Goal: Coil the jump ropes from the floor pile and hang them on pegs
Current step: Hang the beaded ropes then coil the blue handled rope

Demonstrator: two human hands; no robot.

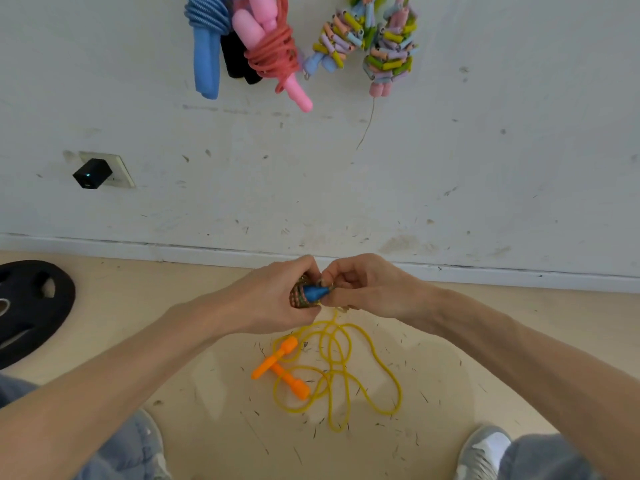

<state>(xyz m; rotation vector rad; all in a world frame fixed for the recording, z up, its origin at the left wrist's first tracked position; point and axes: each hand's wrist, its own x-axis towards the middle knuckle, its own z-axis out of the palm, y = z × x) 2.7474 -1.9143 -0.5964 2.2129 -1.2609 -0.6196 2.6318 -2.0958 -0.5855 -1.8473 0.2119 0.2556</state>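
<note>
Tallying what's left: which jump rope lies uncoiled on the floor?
The yellow rope with orange handles, sprawled loose. The coiled ropes hang on the wall; a blue-handled one sits in the left hand and right hand.

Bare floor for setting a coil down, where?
Free: floor between weight plate and left forearm; floor between yellow rope and right shoe. Crowded: below left hand and right hand, gripping the blue-handled rope, where yellow rope and orange handles sprawl.

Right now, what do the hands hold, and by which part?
The left hand grips the coiled multicoloured rope bundle with blue cone-tipped handle round its coils; the right hand pinches at the blue tip's end.
</note>
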